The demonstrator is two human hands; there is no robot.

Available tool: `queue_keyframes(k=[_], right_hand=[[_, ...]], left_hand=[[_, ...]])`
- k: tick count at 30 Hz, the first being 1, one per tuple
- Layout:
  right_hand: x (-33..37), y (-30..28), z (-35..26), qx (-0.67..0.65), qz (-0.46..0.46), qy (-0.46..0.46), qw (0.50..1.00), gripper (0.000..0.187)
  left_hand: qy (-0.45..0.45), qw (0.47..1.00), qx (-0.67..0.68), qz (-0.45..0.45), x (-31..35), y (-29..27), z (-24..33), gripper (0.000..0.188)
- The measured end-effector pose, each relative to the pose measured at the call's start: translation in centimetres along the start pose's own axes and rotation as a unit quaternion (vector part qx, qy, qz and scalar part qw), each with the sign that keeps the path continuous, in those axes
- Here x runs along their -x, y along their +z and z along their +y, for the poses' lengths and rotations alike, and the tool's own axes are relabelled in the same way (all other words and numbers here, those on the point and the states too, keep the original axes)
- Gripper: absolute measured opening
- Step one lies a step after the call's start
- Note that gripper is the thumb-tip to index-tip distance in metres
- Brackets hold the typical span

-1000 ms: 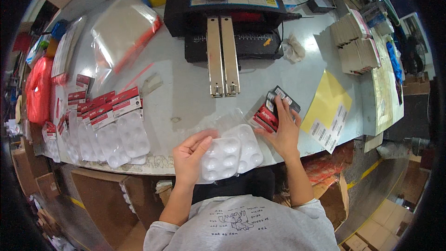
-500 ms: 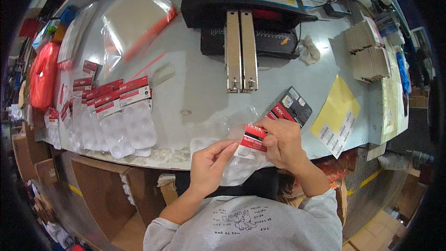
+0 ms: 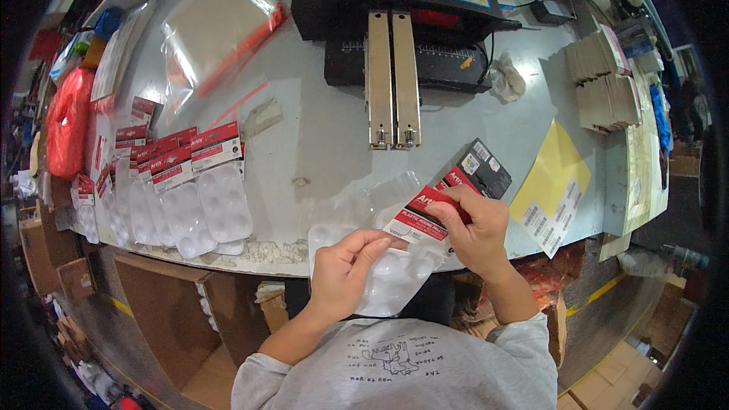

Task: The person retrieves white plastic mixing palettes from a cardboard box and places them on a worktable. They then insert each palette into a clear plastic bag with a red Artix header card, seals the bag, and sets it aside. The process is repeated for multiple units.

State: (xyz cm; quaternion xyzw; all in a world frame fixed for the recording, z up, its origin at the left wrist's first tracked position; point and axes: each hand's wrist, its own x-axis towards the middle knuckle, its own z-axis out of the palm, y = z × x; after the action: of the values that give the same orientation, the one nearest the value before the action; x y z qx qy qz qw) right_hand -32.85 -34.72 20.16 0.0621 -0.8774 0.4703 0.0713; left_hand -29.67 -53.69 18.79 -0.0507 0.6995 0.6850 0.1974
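A red and white header card (image 3: 419, 215) is pinched at its upper right by my right hand (image 3: 480, 231), thumb on its face. Its lower left corner meets the closed fingertips of my left hand (image 3: 342, 269), which grip the clear bag's edge there. Below the card hangs a white plastic paint palette (image 3: 391, 277) in the clear bag, over the table's front edge. Another white palette (image 3: 323, 237) lies partly under my left hand, and clear film (image 3: 380, 196) lies just beyond. Beside my right hand rests a stack of black and red header cards (image 3: 486, 169).
Carded palettes (image 3: 201, 205) overlap at the left. Behind them lie clear bags (image 3: 220, 26) and an orange-red bundle (image 3: 70, 123). A black machine (image 3: 410, 0) with two metal rails (image 3: 392, 83) stands at the back. Yellow label sheet (image 3: 550, 175) and card stacks (image 3: 607, 83) sit right.
The header card has turned more face-up and shows more of its front. My right hand has moved slightly right, its thumb now across the card; my left hand stays near the corner.
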Motion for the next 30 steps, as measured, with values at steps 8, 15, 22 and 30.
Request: queue_keyframes(k=[8,15,22,30], right_hand=[[0.2,-0.5,0.5,0.065,-0.031,-0.114,0.991,0.024],[-0.7,-1.1,1.0,0.035,-0.002,-0.097,0.995,0.023],[1.7,-1.8,1.9,-0.265,-0.202,0.260,0.906,0.014],[2.2,0.5,2.7,-0.410,-0.152,0.336,0.834,0.013]], left_hand=[[0.019,0.995,-0.096,0.023,0.1,0.3,0.8,0.014],[0.066,0.988,-0.123,0.059,-0.1,-0.1,0.0,0.014],[0.051,0.982,0.028,0.181,-0.7,-0.9,-1.9,0.020],[0.052,0.982,-0.062,0.171,-2.1,-0.4,-1.6,0.026]])
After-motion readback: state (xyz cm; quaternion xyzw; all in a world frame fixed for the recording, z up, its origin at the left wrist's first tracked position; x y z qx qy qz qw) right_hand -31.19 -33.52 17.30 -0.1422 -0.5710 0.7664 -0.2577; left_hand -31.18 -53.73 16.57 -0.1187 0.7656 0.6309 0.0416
